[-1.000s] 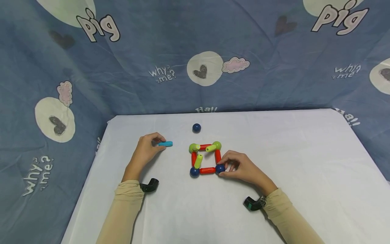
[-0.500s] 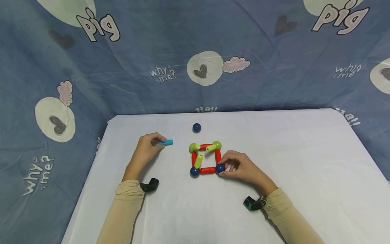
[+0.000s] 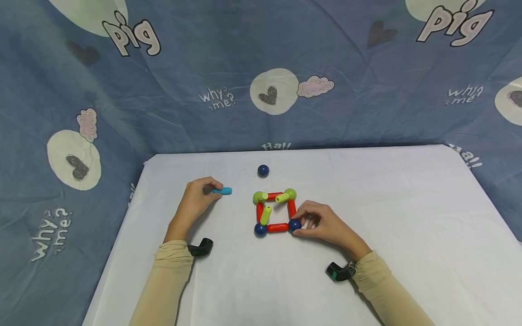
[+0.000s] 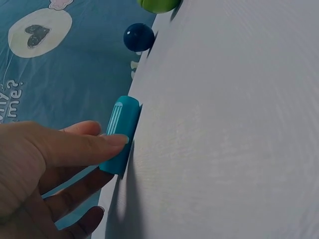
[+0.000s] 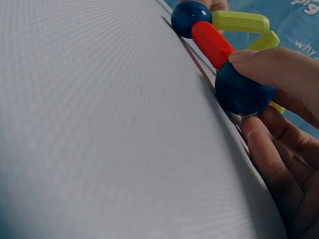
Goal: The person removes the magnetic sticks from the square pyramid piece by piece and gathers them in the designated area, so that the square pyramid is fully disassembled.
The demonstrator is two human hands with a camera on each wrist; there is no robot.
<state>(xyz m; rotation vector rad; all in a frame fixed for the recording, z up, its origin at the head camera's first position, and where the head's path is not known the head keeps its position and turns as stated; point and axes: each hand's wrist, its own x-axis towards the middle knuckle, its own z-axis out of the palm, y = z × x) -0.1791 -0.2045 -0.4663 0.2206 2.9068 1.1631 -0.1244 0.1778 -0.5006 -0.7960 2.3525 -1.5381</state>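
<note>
Between thumb and fingers, my left hand [image 3: 197,197] pinches a light blue rod [image 4: 121,134] with a ridged side, left of the built frame. The frame is a square of red rods [image 3: 278,227] joined by balls: green balls [image 3: 290,194] at the two far corners and blue balls at the two near ones. Three yellow-green rods [image 3: 265,216] stand up from three corners. My right hand [image 3: 322,222] grips the near right blue ball [image 5: 243,89], thumb on top and fingers beneath; this corner bears no upright rod.
A loose dark blue ball [image 3: 263,170] lies behind the frame, toward the table's far edge. The white table [image 3: 391,194] meets a blue printed cloth [image 3: 195,122] at the back and left. Black cameras [image 3: 341,272] sit on both wrists.
The light blue rod in my left hand has tipped and shifted slightly. My right hand keeps its hold on the corner ball, and the frame has stayed in place.
</note>
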